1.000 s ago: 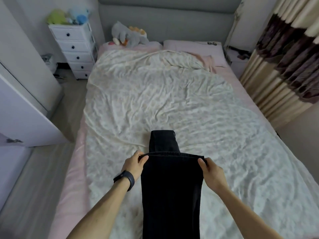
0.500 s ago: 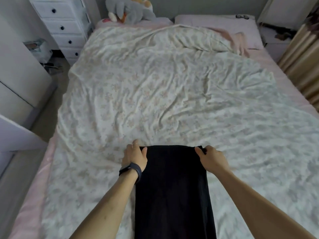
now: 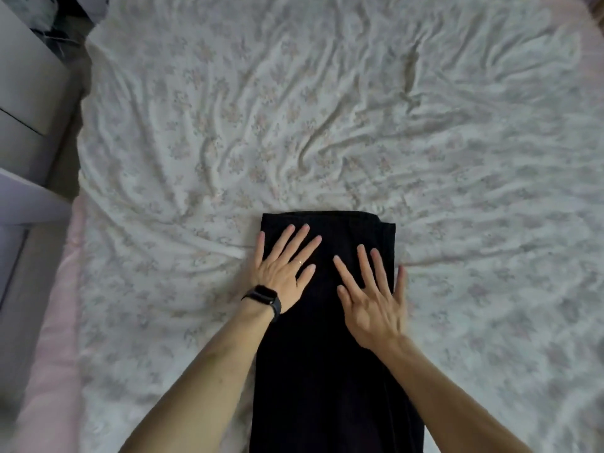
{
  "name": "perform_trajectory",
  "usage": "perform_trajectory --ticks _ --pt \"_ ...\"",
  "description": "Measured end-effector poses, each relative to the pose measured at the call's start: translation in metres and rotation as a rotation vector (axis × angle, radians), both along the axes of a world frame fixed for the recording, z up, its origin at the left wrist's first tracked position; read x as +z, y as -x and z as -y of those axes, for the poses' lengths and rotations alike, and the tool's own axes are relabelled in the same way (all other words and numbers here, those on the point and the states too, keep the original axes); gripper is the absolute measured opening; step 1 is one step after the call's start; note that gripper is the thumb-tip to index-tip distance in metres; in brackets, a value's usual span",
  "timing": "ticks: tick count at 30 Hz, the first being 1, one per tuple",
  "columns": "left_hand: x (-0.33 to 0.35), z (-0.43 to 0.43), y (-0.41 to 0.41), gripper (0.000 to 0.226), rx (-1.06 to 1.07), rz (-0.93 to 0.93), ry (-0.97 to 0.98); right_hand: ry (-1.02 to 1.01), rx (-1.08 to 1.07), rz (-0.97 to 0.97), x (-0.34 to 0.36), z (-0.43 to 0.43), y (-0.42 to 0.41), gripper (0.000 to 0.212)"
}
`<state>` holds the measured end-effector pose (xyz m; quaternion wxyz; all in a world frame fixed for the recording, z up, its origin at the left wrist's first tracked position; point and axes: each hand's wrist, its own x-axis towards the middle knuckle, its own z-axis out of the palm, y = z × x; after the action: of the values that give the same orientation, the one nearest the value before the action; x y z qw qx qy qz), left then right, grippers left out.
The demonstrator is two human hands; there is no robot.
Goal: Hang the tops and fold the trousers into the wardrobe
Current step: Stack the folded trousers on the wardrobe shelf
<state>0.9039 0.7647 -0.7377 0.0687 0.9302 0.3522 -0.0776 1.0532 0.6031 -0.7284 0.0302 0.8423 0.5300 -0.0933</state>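
Across the bed (image 3: 327,109), wide rumpled floral sheet lies bare beyond the folded edge of the black trousers (image 3: 327,371), which lie flat near its foot. Both hands, left hand (image 3: 282,266) and right hand (image 3: 372,299), press flat, fingers spread, grasping nothing.

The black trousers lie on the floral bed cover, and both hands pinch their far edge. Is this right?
Not quite. The head view shows the black trousers on the floral bed cover, but the left hand and right hand do not pinch the edge: both lie flat on the fabric, fingers straight.
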Motion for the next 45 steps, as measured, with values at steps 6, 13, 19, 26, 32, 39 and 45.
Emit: perform_trajectory --ticks 6,13,19,26,32,39,45 --pt "0.034 0.103 0.035 0.068 0.046 0.096 0.044 -0.16 -0.049 -0.135 0.033 0.047 0.072 0.064" --pt "0.052 0.249 0.155 0.057 0.229 0.054 0.12 0.12 -0.248 -0.168 0.042 0.204 0.101 0.062" --pt "0.077 0.292 0.194 0.06 0.686 0.15 0.334 -0.027 -0.712 -0.437 0.068 0.255 0.145 0.069" --pt "0.087 0.295 0.199 0.051 1.142 0.275 0.901 -0.142 -1.071 -0.92 0.069 0.268 0.165 0.059" --pt "0.083 0.304 0.211 0.04 1.19 0.426 1.083 -0.23 -1.268 -1.146 0.061 0.277 0.162 0.045" --pt "0.077 0.306 0.213 0.035 1.195 0.571 1.029 -0.191 -1.164 -1.13 0.051 0.27 0.161 0.035" --pt "0.106 0.327 0.22 0.023 1.17 0.737 0.836 -0.293 -0.993 -0.92 0.087 0.299 0.171 0.03"
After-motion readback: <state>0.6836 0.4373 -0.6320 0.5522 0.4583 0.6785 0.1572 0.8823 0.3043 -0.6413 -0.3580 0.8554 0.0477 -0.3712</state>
